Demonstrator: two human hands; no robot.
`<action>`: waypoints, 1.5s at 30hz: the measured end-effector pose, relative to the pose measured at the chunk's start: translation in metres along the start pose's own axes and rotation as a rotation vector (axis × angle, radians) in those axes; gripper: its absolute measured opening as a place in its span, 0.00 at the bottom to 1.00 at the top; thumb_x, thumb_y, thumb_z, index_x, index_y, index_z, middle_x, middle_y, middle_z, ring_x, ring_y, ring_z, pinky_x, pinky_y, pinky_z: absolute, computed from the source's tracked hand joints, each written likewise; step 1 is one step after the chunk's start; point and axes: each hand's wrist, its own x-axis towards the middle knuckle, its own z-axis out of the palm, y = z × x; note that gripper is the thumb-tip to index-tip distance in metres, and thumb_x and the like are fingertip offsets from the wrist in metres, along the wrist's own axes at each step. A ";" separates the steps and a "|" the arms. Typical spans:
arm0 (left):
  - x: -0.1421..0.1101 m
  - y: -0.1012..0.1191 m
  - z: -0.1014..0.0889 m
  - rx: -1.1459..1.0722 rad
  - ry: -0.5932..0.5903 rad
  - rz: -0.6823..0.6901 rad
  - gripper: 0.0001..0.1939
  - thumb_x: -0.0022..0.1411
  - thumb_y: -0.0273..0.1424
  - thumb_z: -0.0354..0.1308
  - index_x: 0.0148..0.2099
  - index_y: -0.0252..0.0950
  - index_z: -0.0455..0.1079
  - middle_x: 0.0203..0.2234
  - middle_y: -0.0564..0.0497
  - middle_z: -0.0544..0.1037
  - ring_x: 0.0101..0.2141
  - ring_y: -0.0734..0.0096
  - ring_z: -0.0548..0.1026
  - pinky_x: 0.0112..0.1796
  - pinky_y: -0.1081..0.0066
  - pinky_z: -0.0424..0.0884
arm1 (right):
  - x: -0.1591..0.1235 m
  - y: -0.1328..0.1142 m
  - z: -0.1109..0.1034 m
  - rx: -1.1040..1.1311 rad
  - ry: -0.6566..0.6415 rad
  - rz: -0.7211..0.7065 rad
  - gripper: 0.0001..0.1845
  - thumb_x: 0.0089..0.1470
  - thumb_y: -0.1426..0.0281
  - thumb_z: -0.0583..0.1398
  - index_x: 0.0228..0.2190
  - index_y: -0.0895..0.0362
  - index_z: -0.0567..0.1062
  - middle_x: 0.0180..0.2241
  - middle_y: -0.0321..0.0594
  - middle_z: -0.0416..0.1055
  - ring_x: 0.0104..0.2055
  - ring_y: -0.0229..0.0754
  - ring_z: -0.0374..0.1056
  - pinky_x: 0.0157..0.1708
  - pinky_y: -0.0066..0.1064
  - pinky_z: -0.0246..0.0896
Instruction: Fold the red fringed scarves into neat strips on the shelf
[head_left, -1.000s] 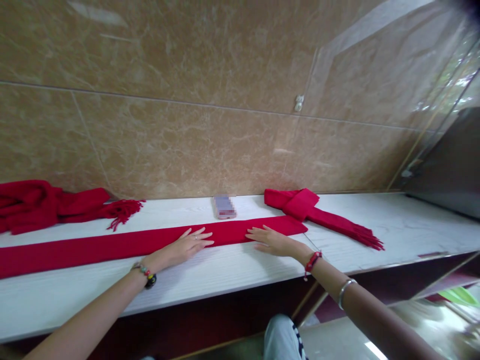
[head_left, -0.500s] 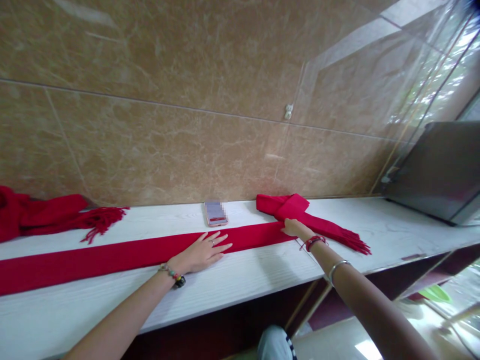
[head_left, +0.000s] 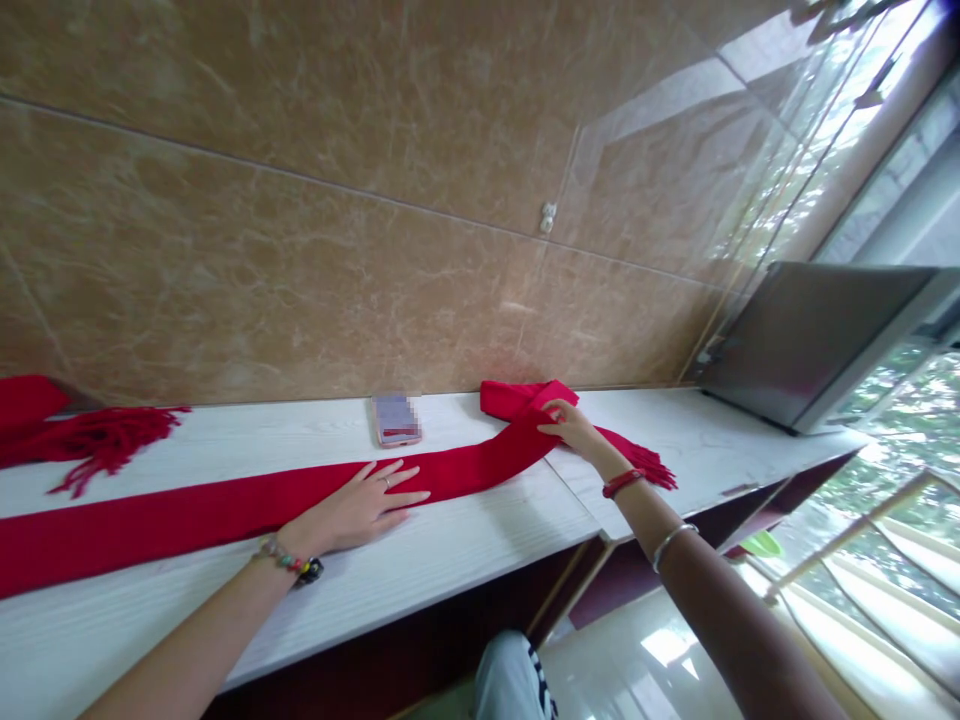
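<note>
The fingers of your right hand (head_left: pixel 577 432) pinch the flat scarf (head_left: pixel 187 520) near its right end, which curves toward the wall (head_left: pixel 300 280) and overlaps the crossed scarf (head_left: pixel 504 400) behind. Your left hand (head_left: pixel 356 510) lies unclenched, fingers spread across the flat scarf. From there its long axis runs leftward along the surface (head_left: pixel 480 545), out of view; your right hand is nearer the curved end. The phone (head_left: pixel 397 418) sits between scarf and wall; a fringed scarf (head_left: pixel 112 438) lies far left.
</note>
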 end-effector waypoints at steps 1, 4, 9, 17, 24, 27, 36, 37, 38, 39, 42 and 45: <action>0.000 0.000 0.001 0.002 -0.001 -0.008 0.20 0.65 0.44 0.37 0.58 0.56 0.52 0.60 0.53 0.52 0.59 0.60 0.47 0.55 0.52 0.41 | -0.001 -0.003 -0.004 0.057 0.027 0.014 0.18 0.47 0.70 0.57 0.42 0.58 0.65 0.31 0.38 0.69 0.29 0.37 0.68 0.27 0.27 0.64; 0.001 -0.001 0.002 0.009 0.006 -0.032 0.21 0.64 0.45 0.37 0.59 0.56 0.50 0.61 0.54 0.50 0.60 0.57 0.44 0.55 0.51 0.41 | -0.005 -0.006 -0.008 0.062 0.075 0.061 0.23 0.44 0.73 0.58 0.45 0.56 0.63 0.42 0.41 0.67 0.35 0.37 0.68 0.32 0.28 0.65; -0.005 -0.003 0.002 0.026 -0.079 -0.086 0.23 0.64 0.47 0.37 0.60 0.53 0.50 0.61 0.54 0.46 0.60 0.56 0.42 0.55 0.49 0.38 | -0.030 0.012 0.006 -0.173 0.073 0.199 0.22 0.37 0.79 0.61 0.39 0.59 0.70 0.37 0.42 0.70 0.28 0.37 0.67 0.30 0.31 0.66; 0.006 0.006 -0.011 0.046 -0.040 -0.063 0.18 0.64 0.39 0.43 0.54 0.49 0.62 0.57 0.54 0.58 0.58 0.61 0.52 0.55 0.58 0.48 | -0.060 -0.014 0.008 -0.317 -0.079 -0.146 0.13 0.49 0.76 0.57 0.39 0.58 0.73 0.44 0.47 0.67 0.44 0.44 0.65 0.45 0.37 0.61; 0.077 0.059 -0.022 0.105 0.062 -0.008 0.13 0.62 0.32 0.49 0.46 0.36 0.68 0.42 0.47 0.71 0.40 0.68 0.71 0.40 0.71 0.66 | -0.058 -0.036 -0.005 -0.579 -0.533 -0.505 0.14 0.52 0.79 0.51 0.37 0.59 0.73 0.38 0.44 0.72 0.41 0.41 0.67 0.44 0.33 0.61; 0.096 0.070 -0.020 0.134 0.028 -0.005 0.10 0.60 0.29 0.50 0.43 0.35 0.69 0.38 0.47 0.72 0.37 0.67 0.71 0.35 0.72 0.67 | -0.057 -0.032 -0.004 -0.642 -0.547 -0.513 0.17 0.51 0.84 0.48 0.36 0.60 0.72 0.36 0.44 0.72 0.40 0.40 0.67 0.42 0.30 0.61; 0.095 0.077 -0.008 0.285 0.092 0.089 0.12 0.57 0.18 0.46 0.40 0.34 0.67 0.35 0.46 0.71 0.37 0.66 0.69 0.35 0.70 0.66 | -0.077 -0.021 0.004 -0.732 -0.172 -0.534 0.12 0.56 0.79 0.47 0.26 0.58 0.68 0.27 0.41 0.67 0.30 0.38 0.62 0.32 0.29 0.59; 0.093 0.077 -0.005 0.277 0.097 0.115 0.13 0.57 0.17 0.46 0.41 0.34 0.67 0.35 0.46 0.70 0.37 0.67 0.69 0.36 0.70 0.66 | -0.081 -0.020 0.005 -0.732 -0.186 -0.547 0.12 0.55 0.78 0.47 0.25 0.58 0.67 0.26 0.40 0.66 0.30 0.38 0.62 0.32 0.29 0.59; 0.091 0.076 -0.003 0.260 0.098 0.133 0.14 0.57 0.17 0.47 0.41 0.34 0.67 0.36 0.47 0.70 0.37 0.67 0.68 0.36 0.70 0.65 | -0.083 -0.018 0.005 -0.725 -0.205 -0.555 0.12 0.55 0.78 0.48 0.25 0.58 0.67 0.26 0.40 0.66 0.30 0.38 0.61 0.32 0.29 0.59; 0.090 0.075 -0.001 0.238 0.095 0.144 0.14 0.56 0.17 0.47 0.42 0.35 0.67 0.36 0.47 0.70 0.37 0.68 0.68 0.37 0.70 0.65 | -0.086 -0.016 0.005 -0.715 -0.220 -0.554 0.12 0.55 0.78 0.48 0.26 0.58 0.67 0.27 0.40 0.66 0.30 0.38 0.61 0.32 0.29 0.59; 0.090 0.070 0.002 0.175 0.085 0.164 0.15 0.55 0.17 0.48 0.42 0.35 0.67 0.36 0.48 0.69 0.37 0.68 0.68 0.39 0.70 0.65 | -0.088 -0.014 0.001 -0.662 -0.241 -0.527 0.09 0.55 0.78 0.49 0.28 0.58 0.68 0.28 0.40 0.67 0.31 0.39 0.62 0.33 0.29 0.59; 0.092 0.067 0.003 0.119 0.102 0.163 0.12 0.56 0.18 0.49 0.40 0.35 0.68 0.35 0.49 0.69 0.37 0.68 0.68 0.40 0.70 0.65 | -0.088 -0.013 -0.003 -0.598 -0.276 -0.536 0.09 0.55 0.76 0.49 0.31 0.58 0.69 0.30 0.40 0.68 0.33 0.38 0.64 0.34 0.29 0.60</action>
